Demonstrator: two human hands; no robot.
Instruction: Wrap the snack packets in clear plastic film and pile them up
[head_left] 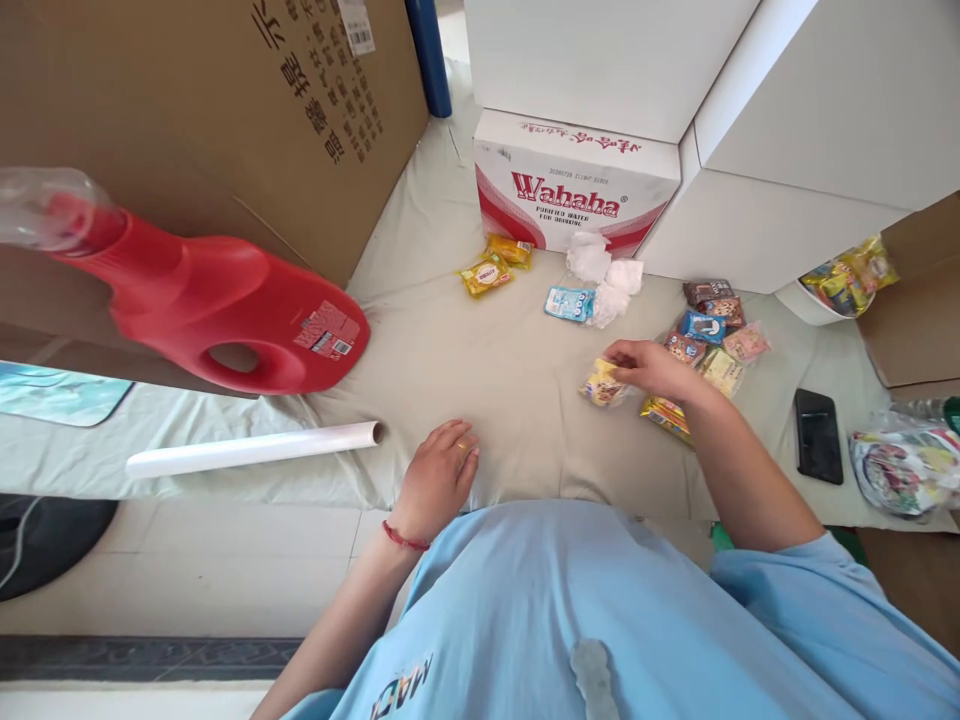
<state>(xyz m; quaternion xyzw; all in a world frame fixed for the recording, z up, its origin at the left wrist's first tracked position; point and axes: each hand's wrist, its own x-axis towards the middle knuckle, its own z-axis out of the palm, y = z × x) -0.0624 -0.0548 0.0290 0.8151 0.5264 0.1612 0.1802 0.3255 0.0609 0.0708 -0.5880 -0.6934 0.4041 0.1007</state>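
While the cloth-covered desk (517, 400) spreads across the view, a large brown cardboard box (187, 110) takes up its far left. A red-and-white Wahaha carton (574, 190) stands at the back, below white panels (577, 60). Red jug (217, 300): beside the cardboard box. White roll (255, 448): lying toward the near edge, left side. White bowl (814, 308): far right, filled with packets.

The person's hands are well apart. Left hand (439, 465) rests palm down on the cloth, gripping nothing visible; right hand (649, 368) pinches a small yellow packet (602, 385) right of centre. Fingertips partly hidden; the packet appears to touch the cloth, though I cannot be sure.

Dark phone (818, 435): flat, right of the right forearm. Mixed packets (724, 372) lie heaped just beyond that hand. Two golden packets (486, 275), a blue packet (568, 304) and crumpled white pieces (589, 257) lie near the carton.
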